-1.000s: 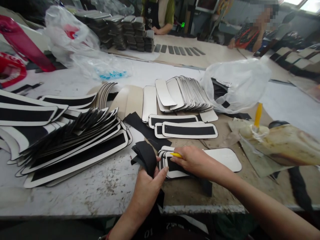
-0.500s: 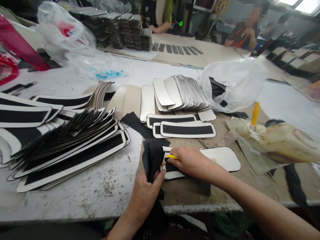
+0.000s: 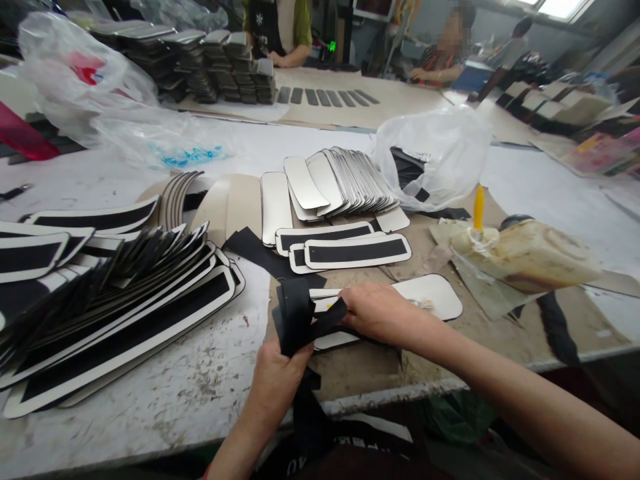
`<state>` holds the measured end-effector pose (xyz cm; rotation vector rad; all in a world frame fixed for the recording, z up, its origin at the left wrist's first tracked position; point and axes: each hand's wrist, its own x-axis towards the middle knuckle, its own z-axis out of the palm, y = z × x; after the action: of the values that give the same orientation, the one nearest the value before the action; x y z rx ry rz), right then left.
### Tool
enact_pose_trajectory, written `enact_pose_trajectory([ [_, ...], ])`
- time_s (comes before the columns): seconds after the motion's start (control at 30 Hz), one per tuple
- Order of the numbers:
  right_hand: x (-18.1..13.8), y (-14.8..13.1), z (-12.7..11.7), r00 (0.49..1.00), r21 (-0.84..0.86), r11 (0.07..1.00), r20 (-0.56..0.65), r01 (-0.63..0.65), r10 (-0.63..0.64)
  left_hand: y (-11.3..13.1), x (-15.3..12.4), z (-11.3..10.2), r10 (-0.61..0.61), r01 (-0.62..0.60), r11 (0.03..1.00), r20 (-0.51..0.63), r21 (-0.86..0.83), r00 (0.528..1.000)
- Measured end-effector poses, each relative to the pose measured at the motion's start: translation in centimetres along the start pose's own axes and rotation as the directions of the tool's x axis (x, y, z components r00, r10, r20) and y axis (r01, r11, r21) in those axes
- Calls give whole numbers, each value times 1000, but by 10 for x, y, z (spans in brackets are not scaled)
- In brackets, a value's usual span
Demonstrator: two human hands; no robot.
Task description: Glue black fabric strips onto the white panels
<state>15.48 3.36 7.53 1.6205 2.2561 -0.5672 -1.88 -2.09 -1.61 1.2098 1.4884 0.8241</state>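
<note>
My left hand (image 3: 280,373) is closed around a folded bundle of black strips (image 3: 295,310) at the table's front edge. Its fingers are partly hidden behind the bundle. My right hand (image 3: 373,310) pinches the end of one black strip (image 3: 327,321) that stretches across from the bundle. Under both hands lies a white panel (image 3: 336,340), mostly covered. Another white panel (image 3: 445,297) extends beyond my right wrist. A small bit of a yellow tool (image 3: 329,307) shows beside my right fingers; how it is held is hidden.
White panels with black centres (image 3: 357,253) lie just beyond my hands. Left is a large fanned pile of such panels (image 3: 150,333); behind is a stack of plain white ones (image 3: 350,183). A stained plastic bottle (image 3: 545,253) with a yellow handle and a clear bag (image 3: 450,153) sit right.
My right hand has lifted from the panel and taken hold of a black strip, now stretched from the bundle. The yellow tool shows less. The view has shifted right.
</note>
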Motion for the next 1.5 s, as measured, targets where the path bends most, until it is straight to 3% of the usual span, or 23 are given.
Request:
enact_pose_trajectory([
  [0.27,-63,66,-9,954,-63,951,-11,-301,301,12,0,0,-48,47,998,-16,-50,999],
  [0.47,-65,82,-2,890,-165,875,-108,-455,443,13,0,0,-39,41,999,-45,34,998],
  [0.77,-54,87,2,909,-184,894,-163,-410,383,18,1,1,-121,124,989,-42,74,992],
  [0.97,-46,96,-8,922,-186,903,-53,-387,384,25,-4,3,-121,129,988,-89,87,989],
  [1.17,-36,104,-14,936,-160,923,-17,-349,351,27,-3,4,-196,201,975,-63,99,979],
  [1.5,-32,120,-15,954,-112,952,68,-285,293,25,-2,7,-160,168,983,-104,74,982],
])
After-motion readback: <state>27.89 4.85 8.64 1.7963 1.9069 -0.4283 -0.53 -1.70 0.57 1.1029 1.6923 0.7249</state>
